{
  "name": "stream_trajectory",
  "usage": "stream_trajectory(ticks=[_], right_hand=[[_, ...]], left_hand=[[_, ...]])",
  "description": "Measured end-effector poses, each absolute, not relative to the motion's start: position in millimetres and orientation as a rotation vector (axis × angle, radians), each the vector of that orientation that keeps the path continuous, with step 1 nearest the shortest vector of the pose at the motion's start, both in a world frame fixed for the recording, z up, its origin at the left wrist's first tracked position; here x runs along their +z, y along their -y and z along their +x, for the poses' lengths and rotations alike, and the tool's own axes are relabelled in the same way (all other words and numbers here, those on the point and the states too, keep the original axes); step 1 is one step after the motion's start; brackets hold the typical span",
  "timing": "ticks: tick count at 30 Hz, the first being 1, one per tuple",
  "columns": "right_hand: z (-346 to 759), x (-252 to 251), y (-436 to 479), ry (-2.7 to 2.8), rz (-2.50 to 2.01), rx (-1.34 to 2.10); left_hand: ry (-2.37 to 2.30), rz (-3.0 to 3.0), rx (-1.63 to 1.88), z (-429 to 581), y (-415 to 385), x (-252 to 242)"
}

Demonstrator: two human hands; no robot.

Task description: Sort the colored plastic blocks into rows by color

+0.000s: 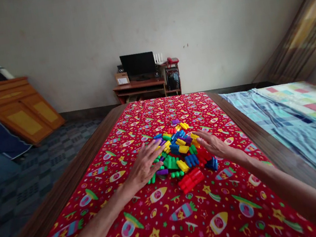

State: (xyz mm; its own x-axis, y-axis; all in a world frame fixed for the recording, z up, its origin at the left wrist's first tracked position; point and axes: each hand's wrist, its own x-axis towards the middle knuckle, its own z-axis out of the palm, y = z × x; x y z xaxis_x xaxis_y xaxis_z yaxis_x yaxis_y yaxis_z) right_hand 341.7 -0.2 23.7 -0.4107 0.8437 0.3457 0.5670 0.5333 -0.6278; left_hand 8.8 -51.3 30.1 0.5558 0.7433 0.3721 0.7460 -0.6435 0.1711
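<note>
A loose heap of plastic building blocks (178, 151) in red, blue, green, yellow and purple lies on a red cloth (181, 219) printed with rockets. My left hand (145, 163) is at the heap's left side, fingers spread and reaching over its edge. On the opposite side my right hand (212, 141) has its fingers stretched out beside a yellow block (194, 137). Neither hand grips a block; whether the fingertips touch any, I cannot tell. A long red block (191, 181) lies at the near edge, and a purple block (175, 122) at the far edge.
The cloth covers a table with dark wooden edges (250, 143). Beyond it stands a desk (140, 84) with a monitor (138, 66) and a red telephone (171, 60). A wooden cabinet (17, 109) is at left, a bed with a patchwork cover (310, 109) at right.
</note>
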Motion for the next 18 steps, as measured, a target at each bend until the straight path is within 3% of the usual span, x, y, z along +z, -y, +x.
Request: stream_trajectory(ticks=[7,13,18], right_hand=[[343,-29,48,2.158,-1.155,0.409],[280,3,57,2.268,-0.977,0.475],[288,36,-11,2.140,-0.988,0.269]], left_hand=[[1.872,-2.407,-1.022,-20,70,-19],[1.787,-2.558,-1.271,28,52,-22],[1.838,-2.381,-1.514,24,5,-8]])
